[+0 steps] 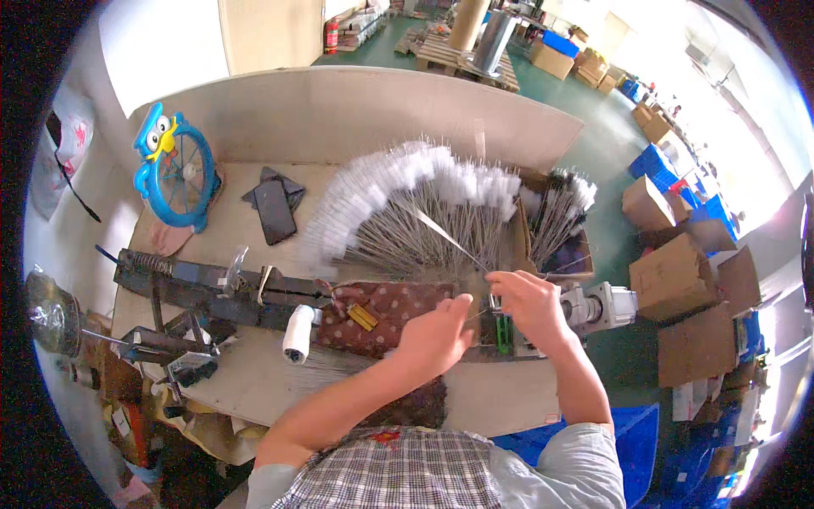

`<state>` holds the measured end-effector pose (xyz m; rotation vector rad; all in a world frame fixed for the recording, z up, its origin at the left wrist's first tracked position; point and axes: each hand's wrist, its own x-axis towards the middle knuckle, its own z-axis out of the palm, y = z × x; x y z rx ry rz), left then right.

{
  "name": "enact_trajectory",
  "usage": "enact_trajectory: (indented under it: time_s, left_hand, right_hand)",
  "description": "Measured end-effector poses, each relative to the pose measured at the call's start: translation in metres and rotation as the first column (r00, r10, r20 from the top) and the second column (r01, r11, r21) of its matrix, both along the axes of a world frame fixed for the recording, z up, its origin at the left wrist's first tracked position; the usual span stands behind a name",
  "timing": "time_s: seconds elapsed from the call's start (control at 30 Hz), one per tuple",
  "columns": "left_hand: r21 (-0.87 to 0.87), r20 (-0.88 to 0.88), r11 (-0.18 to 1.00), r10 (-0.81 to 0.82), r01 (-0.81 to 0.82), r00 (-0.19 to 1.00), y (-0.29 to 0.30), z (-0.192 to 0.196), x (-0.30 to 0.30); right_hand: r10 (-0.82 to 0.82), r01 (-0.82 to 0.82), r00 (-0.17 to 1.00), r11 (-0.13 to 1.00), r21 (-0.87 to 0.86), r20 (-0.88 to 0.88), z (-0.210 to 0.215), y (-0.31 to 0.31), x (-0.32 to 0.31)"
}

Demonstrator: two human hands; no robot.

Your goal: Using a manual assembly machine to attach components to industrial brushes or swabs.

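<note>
While your left hand (pixel 434 336) hovers at the polka-dotted cloth (pixel 386 302), its grip unclear, a green part (pixel 504 334) sits below your right hand (pixel 530 307), which is nearer the white strip (pixel 448 234) and seems to pinch its near end. The strip slants leftward toward the worktable's (pixel 509 394) far edge, across fanned, white-tufted wire brushes (pixel 451 199); a smartphone (pixel 274 212) lies left of them.

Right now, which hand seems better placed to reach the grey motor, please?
Probably the right hand: it is nearer the grey motor; the left hand is by the spotted cloth.
</note>
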<state>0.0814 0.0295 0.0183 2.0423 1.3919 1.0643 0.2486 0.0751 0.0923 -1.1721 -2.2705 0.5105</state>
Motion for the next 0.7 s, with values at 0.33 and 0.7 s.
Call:
enact_trajectory:
  time_s: [0.33,0.7]
  left_hand:
    - [0.193,-0.678,0.979,0.178,-0.06,0.713,0.066,-0.021,-0.017]
    - [-0.119,-0.062,0.931,0.341,-0.346,0.938,-0.086,-0.022,-0.091]
  right_hand:
    - [0.051,-0.03,0.987,0.99,-0.139,0.151,-0.032,0.023,0.001]
    - [0.484,-0.472,0.872,0.871,0.137,-0.074,-0.039,0.021,-0.131]
